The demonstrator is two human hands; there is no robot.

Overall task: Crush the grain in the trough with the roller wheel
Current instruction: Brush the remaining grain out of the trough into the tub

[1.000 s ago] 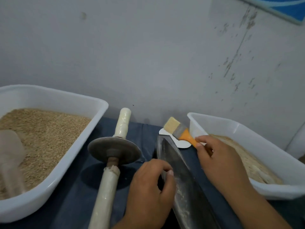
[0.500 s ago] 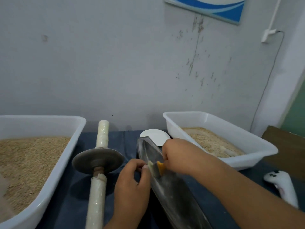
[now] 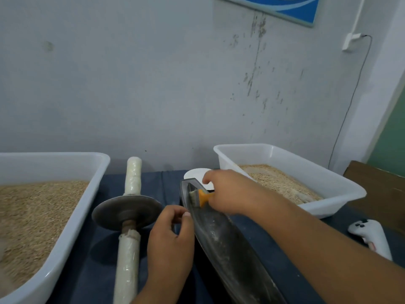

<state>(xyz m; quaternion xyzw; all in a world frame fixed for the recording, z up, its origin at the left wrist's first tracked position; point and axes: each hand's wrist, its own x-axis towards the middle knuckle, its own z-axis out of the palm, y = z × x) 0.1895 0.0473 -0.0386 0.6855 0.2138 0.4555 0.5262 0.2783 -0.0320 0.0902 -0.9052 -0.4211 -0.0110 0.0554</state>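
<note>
Metal makes the roller wheel (image 3: 128,208) look heavy and hard, so hold it by the two wrapped white handles, one each side of the round disc. It lies just left of the left hand (image 3: 169,246), whose fingers curl on the rim of the long dark trough (image 3: 221,238). The right hand (image 3: 230,191) pinches an orange brush (image 3: 200,197), bristles down inside the dusty trough.
</note>
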